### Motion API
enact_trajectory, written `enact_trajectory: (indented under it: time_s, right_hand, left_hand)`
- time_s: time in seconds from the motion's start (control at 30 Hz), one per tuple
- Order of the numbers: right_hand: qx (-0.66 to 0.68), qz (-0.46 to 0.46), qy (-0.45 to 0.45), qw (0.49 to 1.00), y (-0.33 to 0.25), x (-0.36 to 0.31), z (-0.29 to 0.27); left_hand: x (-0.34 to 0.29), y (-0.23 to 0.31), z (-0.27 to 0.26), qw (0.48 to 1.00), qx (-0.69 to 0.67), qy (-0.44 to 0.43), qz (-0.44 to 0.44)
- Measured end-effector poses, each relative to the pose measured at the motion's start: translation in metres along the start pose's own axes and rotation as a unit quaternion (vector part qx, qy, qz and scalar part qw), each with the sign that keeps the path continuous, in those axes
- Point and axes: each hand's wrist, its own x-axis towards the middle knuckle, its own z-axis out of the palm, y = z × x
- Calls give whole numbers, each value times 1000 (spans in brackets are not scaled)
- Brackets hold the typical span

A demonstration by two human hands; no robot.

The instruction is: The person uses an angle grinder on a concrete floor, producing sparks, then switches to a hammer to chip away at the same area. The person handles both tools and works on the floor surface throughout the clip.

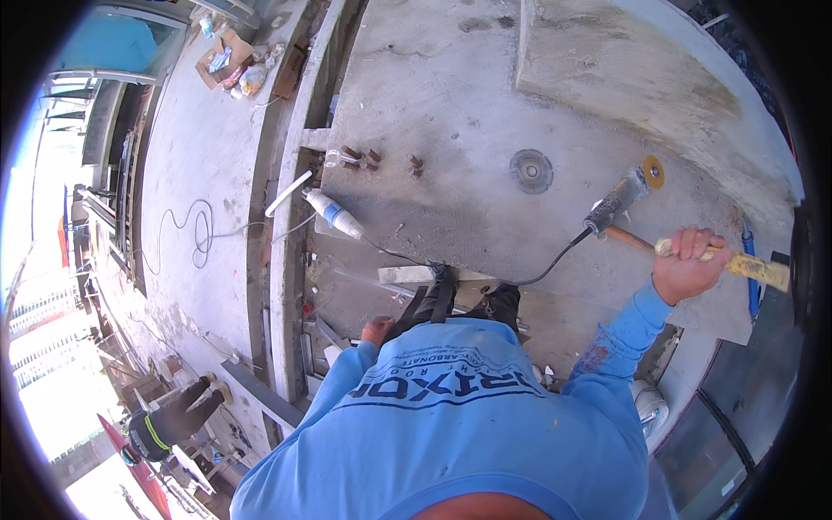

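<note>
The landmark is the grey disc (531, 171), lying flat on the concrete slab (468, 104). The right hand (691, 263), located to the right of the grey disc and nearer the wearer, is clenched around the yellow grip (756, 268). A brown shaft (631, 238) extends from this grip toward the angle grinder (617, 201); contact between shaft and grinder cannot be determined. The grinder lies right of the grey disc, with its yellow wheel (653, 172) at the end away from the wearer and its black cord (555, 263) passing below the grey disc. The left hand (377, 329) is positioned below and left of the grey disc, at the wearer's thigh; whether it grasps anything cannot be determined. Left of the grey disc are rusty metal stubs (416, 166) and, farther left and slightly nearer the wearer, a corded white-and-blue power tool (334, 214).
</note>
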Motion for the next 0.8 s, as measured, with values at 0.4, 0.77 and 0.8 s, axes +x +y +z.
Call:
enact_trajectory:
  time_s: [0.4, 0.77, 0.8]
  right_hand:
    - [-119, 486, -53, 864, 149, -146, 20]
    - [59, -64, 72, 994, 8, -8, 35]
    - [103, -74, 82, 989, 21, -3, 37]
  left_hand:
    - [-19, 16, -9, 998, 7, 13, -67]
    - [-10, 30, -7, 1000, -17, 5, -24]
    - [-13, 40, -3, 1000, -24, 5, 1]
